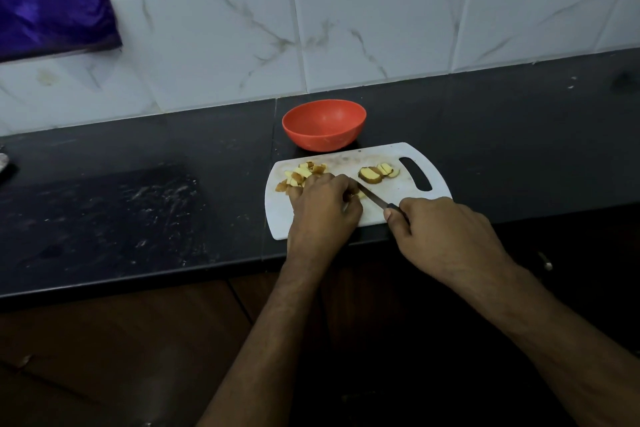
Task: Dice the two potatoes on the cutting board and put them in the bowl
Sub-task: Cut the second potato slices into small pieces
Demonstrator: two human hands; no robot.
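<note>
Right hand (446, 236) grips the knife (372, 199), blade beside left fingers (341, 184) apparently pinning a potato piece (360, 195); 1 slip risks a nick.

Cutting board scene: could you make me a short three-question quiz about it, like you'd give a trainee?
1. True or false: the orange bowl already holds potato pieces.
2. Which hand grips the knife? A) left hand B) right hand C) neither
3. Fill in: the thick unfinished potato slices lie on the white cutting board near its ____ slot.

Key:
1. False; the bowl looks empty, and the diced pieces sit on the board.
2. B; the right hand holds the handle while the left hand steadies a piece at the blade.
3. Handle.
</note>
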